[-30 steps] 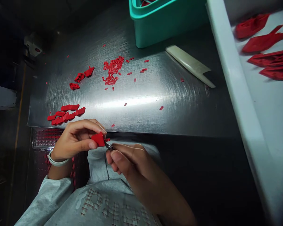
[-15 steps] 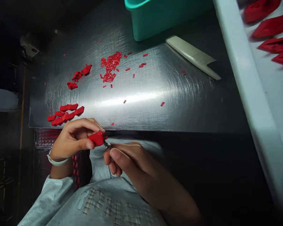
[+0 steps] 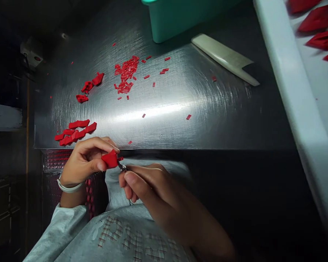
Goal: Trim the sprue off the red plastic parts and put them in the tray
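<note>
My left hand [image 3: 85, 160] pinches a small red plastic part [image 3: 109, 159] between thumb and fingers, just in front of the steel table's near edge. My right hand [image 3: 143, 183] is closed round a small metal cutting tool [image 3: 123, 167] whose tip touches the part's right side, where a tiny red tab sticks out. Both hands hover over my lap, below the table [image 3: 207, 120]. A white band circles my left wrist.
On the table lie a row of red parts [image 3: 75, 133] near the left front, three more red parts [image 3: 89, 87] farther back, and a scatter of tiny red offcuts [image 3: 127, 74]. A teal bin [image 3: 180, 16], a cream plastic blade [image 3: 225, 58], and a white tray [image 3: 295, 109] with red parts stand right.
The hands stay together on the red part; the view has tilted slightly, shifting the table objects upward in frame. The tool tip remains at the part's edge.
</note>
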Demonstrator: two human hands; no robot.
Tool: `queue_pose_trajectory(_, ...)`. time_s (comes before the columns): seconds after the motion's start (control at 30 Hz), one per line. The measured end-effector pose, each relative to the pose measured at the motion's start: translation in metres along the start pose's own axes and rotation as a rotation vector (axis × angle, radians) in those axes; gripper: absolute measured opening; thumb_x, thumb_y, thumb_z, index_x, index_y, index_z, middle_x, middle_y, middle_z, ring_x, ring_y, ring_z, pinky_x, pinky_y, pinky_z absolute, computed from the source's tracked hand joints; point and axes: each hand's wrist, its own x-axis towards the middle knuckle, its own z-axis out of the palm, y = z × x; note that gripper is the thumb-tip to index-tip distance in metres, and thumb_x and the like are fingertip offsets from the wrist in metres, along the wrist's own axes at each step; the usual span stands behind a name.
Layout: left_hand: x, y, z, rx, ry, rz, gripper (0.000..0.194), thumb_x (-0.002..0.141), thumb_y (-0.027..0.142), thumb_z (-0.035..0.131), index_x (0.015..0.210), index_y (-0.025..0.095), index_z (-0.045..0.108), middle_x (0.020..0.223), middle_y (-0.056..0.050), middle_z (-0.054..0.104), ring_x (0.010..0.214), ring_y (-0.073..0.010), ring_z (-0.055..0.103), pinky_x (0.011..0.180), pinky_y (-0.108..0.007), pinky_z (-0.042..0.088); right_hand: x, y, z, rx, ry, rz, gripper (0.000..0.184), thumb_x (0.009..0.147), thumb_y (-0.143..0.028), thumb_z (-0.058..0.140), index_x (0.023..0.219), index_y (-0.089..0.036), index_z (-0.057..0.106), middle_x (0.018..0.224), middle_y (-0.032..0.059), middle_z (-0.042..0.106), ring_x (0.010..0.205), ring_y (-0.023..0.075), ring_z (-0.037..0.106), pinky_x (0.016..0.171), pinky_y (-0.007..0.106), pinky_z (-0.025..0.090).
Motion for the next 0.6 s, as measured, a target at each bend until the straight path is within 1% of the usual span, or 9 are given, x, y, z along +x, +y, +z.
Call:
queue_pose_trajectory(0.1, -0.0016, -0.0005, -0.001, -0.012, -0.006, -0.005, 0.023, 0.088, 0.042, 0.084, 0.102, 0.023, 0.083, 0.079, -0.004, 0.07, 0.067, -0.0114, 0.062, 0.06, -0.022, 0.05, -0.0012, -0.0019, 0.0004, 0.067, -0.025, 0.007, 0.049, 0.109, -0.047, 0.035, 0.068, -0.026, 0.049, 0.064, 0.0009, 0.067, 0.061, 0.0174, 0.063, 0.058, 0.036, 0.041)
queue_pose_trajectory(0.2, -0.003, -0.0006, -0.0017, -0.013, -0.011, -0.008, 0.021, 0.088, 0.04, 0.085, 0.101, 0.024, 0.083, 0.079, -0.003, 0.069, 0.067, -0.0111, 0.06, 0.06, -0.022, 0.05, -0.0029, -0.0024, 0.0014, 0.05, -0.004, -0.008, 0.047, 0.109, -0.044, 0.037, 0.067, -0.026, 0.047, 0.062, 0.0011, 0.064, 0.06, 0.0179, 0.061, 0.056, 0.036, 0.038)
queue_pose_trajectory(0.33, -0.0037, -0.0006, -0.0015, 0.0, -0.014, -0.01, 0.019, 0.089, 0.038, 0.085, 0.102, 0.025, 0.083, 0.081, -0.003, 0.07, 0.069, -0.0109, 0.06, 0.061, -0.021, 0.049, -0.0037, -0.0015, 0.0027, -0.006, 0.03, -0.035, 0.043, 0.108, -0.04, 0.038, 0.068, -0.026, 0.046, 0.058, -0.0016, 0.058, 0.057, 0.0163, 0.058, 0.057, 0.035, 0.037)
queue_pose_trajectory(0.5, -0.0054, -0.0015, -0.0025, 0.0, -0.032, 0.007, 0.019, 0.091, 0.035, 0.083, 0.106, 0.025, 0.082, 0.083, -0.003, 0.07, 0.071, -0.0115, 0.061, 0.064, -0.022, 0.051, -0.0032, -0.0009, 0.0045, 0.0, 0.046, -0.059, 0.041, 0.107, -0.035, 0.041, 0.068, -0.026, 0.039, 0.057, -0.0043, 0.051, 0.054, 0.0146, 0.052, 0.055, 0.032, 0.033)
queue_pose_trajectory(0.6, -0.0076, -0.002, -0.0043, -0.008, -0.042, 0.02, 0.019, 0.091, 0.034, 0.083, 0.107, 0.025, 0.081, 0.084, -0.004, 0.07, 0.071, -0.0122, 0.061, 0.063, -0.023, 0.051, -0.0032, -0.0011, 0.0058, -0.022, 0.067, -0.078, 0.042, 0.108, -0.035, 0.042, 0.067, -0.026, 0.037, 0.057, -0.0049, 0.049, 0.053, 0.0139, 0.049, 0.055, 0.031, 0.032)
